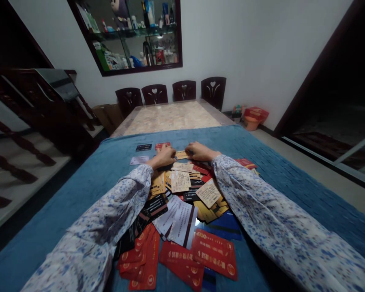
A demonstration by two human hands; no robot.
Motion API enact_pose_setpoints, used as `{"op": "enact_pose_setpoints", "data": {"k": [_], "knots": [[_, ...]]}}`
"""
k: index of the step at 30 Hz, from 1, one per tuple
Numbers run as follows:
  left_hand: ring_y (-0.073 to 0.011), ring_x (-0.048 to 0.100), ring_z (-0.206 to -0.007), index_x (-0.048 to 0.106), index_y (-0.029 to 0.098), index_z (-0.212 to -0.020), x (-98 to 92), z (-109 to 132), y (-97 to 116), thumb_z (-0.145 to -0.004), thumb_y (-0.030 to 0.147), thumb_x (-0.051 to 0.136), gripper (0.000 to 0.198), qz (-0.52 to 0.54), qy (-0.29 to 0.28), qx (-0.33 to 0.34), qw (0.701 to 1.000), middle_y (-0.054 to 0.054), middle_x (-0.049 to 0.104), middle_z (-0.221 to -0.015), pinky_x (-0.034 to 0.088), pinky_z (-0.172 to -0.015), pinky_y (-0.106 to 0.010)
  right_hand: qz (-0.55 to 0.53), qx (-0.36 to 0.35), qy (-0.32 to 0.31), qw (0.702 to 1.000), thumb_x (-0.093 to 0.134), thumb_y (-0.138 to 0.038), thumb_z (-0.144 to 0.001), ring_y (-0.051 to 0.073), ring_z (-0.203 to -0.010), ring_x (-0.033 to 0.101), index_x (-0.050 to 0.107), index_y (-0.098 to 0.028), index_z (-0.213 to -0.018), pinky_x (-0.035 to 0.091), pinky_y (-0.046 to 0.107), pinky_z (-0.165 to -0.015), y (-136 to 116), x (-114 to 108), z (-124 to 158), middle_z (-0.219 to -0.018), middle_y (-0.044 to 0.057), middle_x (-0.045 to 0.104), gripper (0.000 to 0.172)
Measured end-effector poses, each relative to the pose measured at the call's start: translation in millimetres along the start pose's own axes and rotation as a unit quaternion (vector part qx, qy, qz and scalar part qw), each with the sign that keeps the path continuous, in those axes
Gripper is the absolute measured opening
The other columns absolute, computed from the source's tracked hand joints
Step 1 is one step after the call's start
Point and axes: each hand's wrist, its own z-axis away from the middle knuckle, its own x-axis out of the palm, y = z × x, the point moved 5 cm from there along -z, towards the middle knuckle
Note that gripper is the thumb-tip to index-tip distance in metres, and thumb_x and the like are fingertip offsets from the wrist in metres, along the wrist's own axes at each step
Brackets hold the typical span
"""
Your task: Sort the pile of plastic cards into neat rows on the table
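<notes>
Between my two hands, a gold card lies flat at the far side of a card pile. My left hand is closed with its fingertips on the card's left end, and my right hand pinches its right end. Just behind the left hand is a red card, partly hidden by it. To the left lie a black card and a silver card. Nearer me are beige cards, silver cards, red cards, a blue card and several gold and black ones, overlapping.
A blue cloth covers the near part of the table; its stone top shows beyond. Dark chairs line the far end. More red cards lie beside my right sleeve. A wooden railing stands at left.
</notes>
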Motion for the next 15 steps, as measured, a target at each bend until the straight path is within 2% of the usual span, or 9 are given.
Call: {"op": "enact_pose_setpoints", "data": {"k": [7,15], "knots": [[-0.039,0.041,-0.133,0.073,0.02,-0.113,3.7,-2.1,-0.2,-0.085,0.025,0.061,0.031,0.009,0.007,0.003,1.0,-0.016,0.061,-0.134,0.038,-0.103,-0.057,-0.009,0.0,-0.003,1.0,0.072,-0.029,-0.086,0.025,-0.099,0.063,0.075,-0.015,-0.1,0.041,0.029,-0.084,3.8,3.4,-2.7,-0.109,0.013,0.07,0.02],[-0.0377,0.041,-0.134,0.074,0.023,-0.113,3.0,-0.9,0.3,-0.086,0.026,0.061,0.03,0.005,0.007,0.0,1.0,-0.013,0.063,-0.132,0.04,-0.104,-0.054,-0.006,0.0,-0.002,1.0,0.069,-0.03,-0.089,0.025,-0.105,0.062,0.075,-0.016,-0.103,0.042,0.029,-0.086,4.2,6.3,-2.3,-0.115,0.014,0.069,0.021]]}}
